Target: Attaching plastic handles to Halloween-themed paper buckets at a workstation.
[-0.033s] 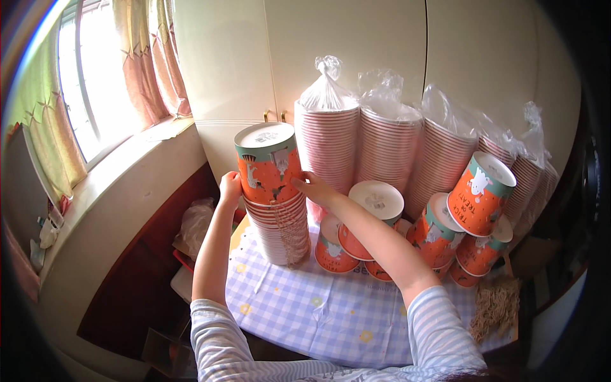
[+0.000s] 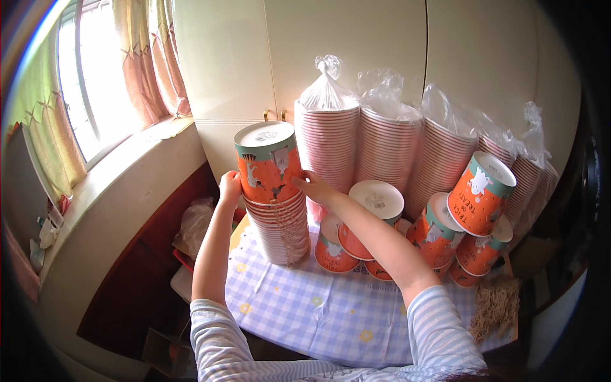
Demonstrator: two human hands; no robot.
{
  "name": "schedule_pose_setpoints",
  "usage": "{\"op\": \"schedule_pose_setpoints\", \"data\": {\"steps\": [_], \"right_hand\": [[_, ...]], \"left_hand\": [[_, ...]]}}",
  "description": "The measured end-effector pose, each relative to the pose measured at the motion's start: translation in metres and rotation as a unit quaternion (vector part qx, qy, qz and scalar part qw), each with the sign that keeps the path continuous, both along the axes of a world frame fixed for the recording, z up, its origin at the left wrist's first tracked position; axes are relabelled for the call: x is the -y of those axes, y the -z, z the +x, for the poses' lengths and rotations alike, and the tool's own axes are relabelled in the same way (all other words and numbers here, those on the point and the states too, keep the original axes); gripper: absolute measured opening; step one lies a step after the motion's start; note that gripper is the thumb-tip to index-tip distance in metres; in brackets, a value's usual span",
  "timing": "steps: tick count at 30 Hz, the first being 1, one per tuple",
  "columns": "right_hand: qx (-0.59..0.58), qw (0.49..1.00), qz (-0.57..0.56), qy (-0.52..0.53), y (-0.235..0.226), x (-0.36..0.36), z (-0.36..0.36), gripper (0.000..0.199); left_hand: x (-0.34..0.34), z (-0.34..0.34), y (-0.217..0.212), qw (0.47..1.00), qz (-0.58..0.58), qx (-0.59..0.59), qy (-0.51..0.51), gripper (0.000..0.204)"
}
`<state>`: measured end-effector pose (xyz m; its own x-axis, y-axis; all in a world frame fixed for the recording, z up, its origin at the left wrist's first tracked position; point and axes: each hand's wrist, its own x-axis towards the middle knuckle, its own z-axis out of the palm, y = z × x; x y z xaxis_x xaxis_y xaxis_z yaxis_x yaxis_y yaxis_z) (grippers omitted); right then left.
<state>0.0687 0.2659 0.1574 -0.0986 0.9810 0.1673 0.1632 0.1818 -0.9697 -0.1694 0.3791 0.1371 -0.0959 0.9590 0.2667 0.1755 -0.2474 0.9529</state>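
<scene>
Stack of nested paper tubs (image 2: 273, 223), upside down on the checked tablecloth (image 2: 293, 305), near the cloth's left end. Top tub (image 2: 267, 169) orange and teal, base upward, with little more than pale rims showing below. Held from both sides at the top tub: left hand (image 2: 230, 186) curled against the left wall, right hand (image 2: 313, 187) with thumb on the right wall. Other fingers mostly hidden behind; cannot tell how firmly pressed.

Probably light tub by tub, heavier and tippy as a column. Likely stiff while nested, yet easy to dent under a hard squeeze; smooth printed wall, perhaps a little slippery. Best gripped with even pressure on opposite sides; for the whole column, better supported lower down, around the rims.

Beige string (image 2: 293, 229) draped over the rims on the right side, liable to snag. Behind and to the right, a tall bagged stack (image 2: 328, 143), with more bagged stacks (image 2: 388, 146) beyond. To the right, loose inverted tubs (image 2: 377, 202), partly hidden by the right forearm (image 2: 382, 239) and easy to knock. Farther right, another raised tub (image 2: 480, 197) resting on others, with a bundle of beige cord (image 2: 495, 305) nearer the front.
</scene>
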Motion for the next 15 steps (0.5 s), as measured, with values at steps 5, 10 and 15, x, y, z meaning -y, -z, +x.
{"op": "schedule_pose_setpoints", "data": {"steps": [5,10,15], "right_hand": [[0.020,0.999,-0.037,-0.003,-0.008,0.002,0.005,0.051],[-0.013,0.999,-0.033,-0.006,-0.019,0.019,-0.003,0.053],[-0.015,0.995,-0.084,-0.058,-0.012,0.010,0.007,0.049]], "left_hand": [[0.011,0.003,-0.008,0.999,-0.013,-0.033,-0.008,0.024],[0.016,-0.003,-0.006,0.997,0.013,-0.063,-0.039,0.023],[0.014,0.002,0.006,1.000,0.010,-0.022,-0.018,0.022]]}}
